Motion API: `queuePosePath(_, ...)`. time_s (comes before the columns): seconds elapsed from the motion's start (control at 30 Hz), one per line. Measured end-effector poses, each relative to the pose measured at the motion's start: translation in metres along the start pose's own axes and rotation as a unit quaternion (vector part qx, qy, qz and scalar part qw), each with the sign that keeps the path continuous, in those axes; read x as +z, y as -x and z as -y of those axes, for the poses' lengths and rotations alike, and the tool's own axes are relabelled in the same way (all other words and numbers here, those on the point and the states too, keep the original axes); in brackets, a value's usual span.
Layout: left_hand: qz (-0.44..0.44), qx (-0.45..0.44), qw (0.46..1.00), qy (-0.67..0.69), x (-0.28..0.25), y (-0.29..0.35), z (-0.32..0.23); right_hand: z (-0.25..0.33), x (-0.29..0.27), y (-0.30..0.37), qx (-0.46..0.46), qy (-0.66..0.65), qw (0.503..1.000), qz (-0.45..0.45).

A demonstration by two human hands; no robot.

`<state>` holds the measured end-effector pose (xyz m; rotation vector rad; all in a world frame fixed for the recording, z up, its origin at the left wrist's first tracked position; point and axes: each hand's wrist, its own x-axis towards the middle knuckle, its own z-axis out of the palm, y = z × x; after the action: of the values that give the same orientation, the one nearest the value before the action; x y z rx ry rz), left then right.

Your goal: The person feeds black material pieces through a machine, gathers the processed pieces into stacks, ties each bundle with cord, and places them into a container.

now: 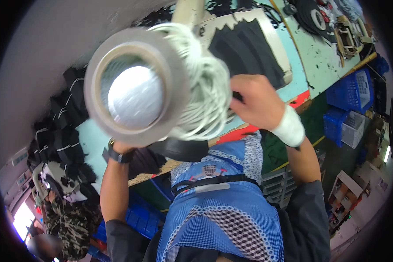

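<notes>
A large grey-rimmed roll (91, 87), like a tape roll with a silvery round thing in its core, fills the upper left close to my eyes. Beside it hangs a loose bundle of white cord (205, 83). My right hand (258, 101), with a white band on its wrist, is closed near the cord; a small dark thing shows between thumb and fingers. Only the edge of my left hand (125, 146) shows below the roll, above a dark watch; its fingers are hidden. Black fabric (146, 161) lies near it. Ribbed black fabric pieces (249, 52) lie on a cream machine bed (286, 72).
Tied black bundles (67, 142) are piled at the left. A person in camouflage clothing (72, 227) works at another machine (59, 179). Blue crates (351, 91) stand at the right, below the pale green table (323, 61). Machine parts (349, 37) lie on its far end.
</notes>
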<state>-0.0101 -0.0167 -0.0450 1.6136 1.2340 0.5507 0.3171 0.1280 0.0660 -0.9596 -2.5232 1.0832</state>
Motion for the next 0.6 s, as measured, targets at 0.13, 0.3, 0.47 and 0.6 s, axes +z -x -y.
queuePosePath(0.13,-0.157,-0.112,0.912,0.361,-0.006,0.053,0.04,0.021,-0.055,0.024,-0.103,0.197,0.935,-0.275)
queuePosePath(0.3,-0.05,-0.136,0.972,0.182,-0.033,0.031,-0.013,-0.003,0.007,0.026,-0.052,0.12,0.987,-0.098)
queuePosePath(0.47,0.031,-0.176,0.984,0.024,-0.004,-0.008,-0.026,-0.003,0.025,-0.001,-0.025,0.022,0.998,-0.052)
queuePosePath(0.6,0.008,-0.183,0.979,0.085,-0.016,0.012,-0.017,-0.01,-0.026,0.023,0.049,-0.118,0.988,0.087)
